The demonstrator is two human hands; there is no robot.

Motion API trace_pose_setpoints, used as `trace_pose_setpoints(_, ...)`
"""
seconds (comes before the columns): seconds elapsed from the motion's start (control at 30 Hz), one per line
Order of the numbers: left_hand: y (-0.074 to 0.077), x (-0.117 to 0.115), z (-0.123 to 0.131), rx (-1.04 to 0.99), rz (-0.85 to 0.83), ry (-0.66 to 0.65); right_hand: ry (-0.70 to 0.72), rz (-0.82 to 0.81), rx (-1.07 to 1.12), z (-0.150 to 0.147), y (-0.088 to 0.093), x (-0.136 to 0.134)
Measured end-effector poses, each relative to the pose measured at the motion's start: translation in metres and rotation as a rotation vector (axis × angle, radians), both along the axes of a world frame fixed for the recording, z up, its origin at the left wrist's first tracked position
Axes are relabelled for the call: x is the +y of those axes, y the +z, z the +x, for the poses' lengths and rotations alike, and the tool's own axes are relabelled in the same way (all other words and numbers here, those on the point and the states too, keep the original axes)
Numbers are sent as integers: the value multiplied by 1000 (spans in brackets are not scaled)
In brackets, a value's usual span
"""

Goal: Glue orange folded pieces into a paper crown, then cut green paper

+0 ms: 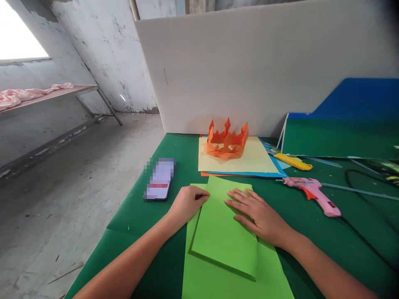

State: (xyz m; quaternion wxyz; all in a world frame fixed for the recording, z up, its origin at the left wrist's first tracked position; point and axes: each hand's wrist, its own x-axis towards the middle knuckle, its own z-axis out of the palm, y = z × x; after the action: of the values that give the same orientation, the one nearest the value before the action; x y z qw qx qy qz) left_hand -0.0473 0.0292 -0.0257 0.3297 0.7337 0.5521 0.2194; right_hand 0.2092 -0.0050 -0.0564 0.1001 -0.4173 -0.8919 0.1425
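A light green sheet of paper [227, 232] lies folded on top of more light green paper [237, 286] on the green table. At its upper left edge, my left hand [188, 203] pinches the folded sheet between thumb and fingers. My right hand [257, 211] rests flat on the right part of the same sheet, fingers spread. Just beyond the paper, an orange folded-paper crown [227, 143] stands on a stack of sheets with a pale yellow one [240, 166] uppermost.
Left of the paper lies a phone [158, 180]. To the right are a pink glue gun [314, 193] with its cord and a yellow utility knife [293, 161]. A green board [339, 137] leans at the back right before a tall white panel [249, 70]. The table's left edge [107, 228] drops to the floor.
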Motion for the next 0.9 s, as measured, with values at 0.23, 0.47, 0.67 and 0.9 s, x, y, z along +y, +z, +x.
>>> trace_pose_setpoints(0.23,2,-1,2,49,-38,-11,-3,-17,-12,0,1,0)
trace_pose_setpoints(0.47,-1,-4,2,160,99,-69,-4,-20,-14,0,2,0)
trace_pose_setpoints(0.67,-4,-7,3,196,153,-93,-3,-10,2,0,2,0)
trace_pose_setpoints(0.9,0,-6,3,213,148,-107,6,11,26,-1,3,0)
